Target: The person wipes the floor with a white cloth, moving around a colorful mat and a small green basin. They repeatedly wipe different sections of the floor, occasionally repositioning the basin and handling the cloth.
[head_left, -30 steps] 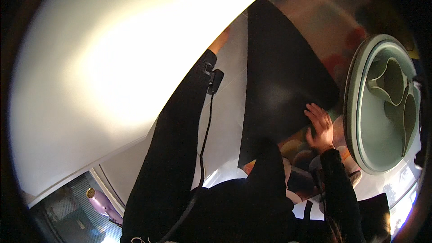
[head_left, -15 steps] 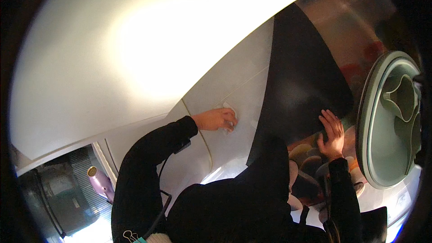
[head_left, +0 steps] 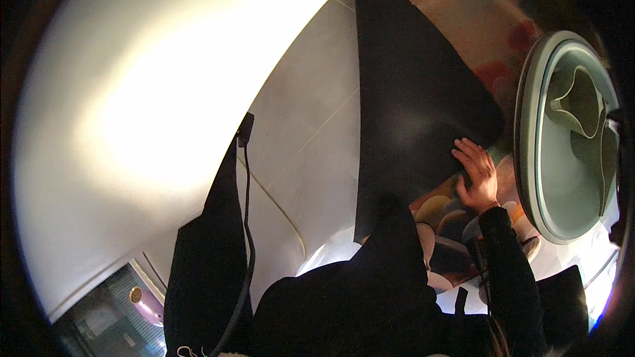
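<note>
Right hand [head_left: 479,175]: released, touching black sheet [head_left: 417,86] | left hand: hidden, I cannot say grip | sheet already lies flat

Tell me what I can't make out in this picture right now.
All in the head view:
Left hand, and anything in it: hidden behind the bright white surface.
Right hand: palm hidden by the back of the hand.
Black sheet: lower border lost against dark clothing.
Green oval container: right side cut off by the picture's dark edge.
Purple item: one end covered by the left sleeve.
</note>
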Demonstrator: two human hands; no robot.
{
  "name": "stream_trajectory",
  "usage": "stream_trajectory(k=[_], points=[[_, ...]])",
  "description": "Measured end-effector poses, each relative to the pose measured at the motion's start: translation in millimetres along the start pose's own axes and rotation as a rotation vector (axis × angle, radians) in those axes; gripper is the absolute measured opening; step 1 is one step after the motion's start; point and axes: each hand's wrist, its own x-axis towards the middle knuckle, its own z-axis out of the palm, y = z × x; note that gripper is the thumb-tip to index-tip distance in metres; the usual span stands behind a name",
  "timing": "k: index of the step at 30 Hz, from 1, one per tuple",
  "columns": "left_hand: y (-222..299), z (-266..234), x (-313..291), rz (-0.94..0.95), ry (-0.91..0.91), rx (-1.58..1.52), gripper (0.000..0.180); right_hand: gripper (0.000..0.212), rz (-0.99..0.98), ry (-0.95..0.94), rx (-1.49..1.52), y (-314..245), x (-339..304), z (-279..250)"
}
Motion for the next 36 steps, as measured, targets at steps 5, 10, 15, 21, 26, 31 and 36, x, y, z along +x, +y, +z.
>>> stream_trajectory(k=[5,10,15,21,26,31,36], points=[[-22,34,-50,0.199,-0.211,0.037,0.033,0.053,-0.004,0.010,0.011,-3,5,-4],[41,51,-207,0.309,-0.416,-0.061,0.035,0.055,-0.003,0.010,0.034,-4,4,-4],[54,31,-239,0.103,-0.711,-0.297,0.041,0.054,-0.034,0.001,0.011,0,2,-2],[-53,10,-172,-0.453,-0.224,-0.379,0.037,0.053,-0.037,-0.010,0.010,-1,2,-3],[-147,8,-121,-0.321,0.049,0.140,0.037,0.055,-0.022,-0.016,0.017,-4,5,-7],[-154,16,-109,-0.483,0.200,-0.250,0.042,0.056,0.012,-0.045,0.046,-6,8,-10],[-75,35,-144,-0.389,0.185,-0.039,0.046,0.055,0.009,-0.014,0.026,-9,10,-10]])
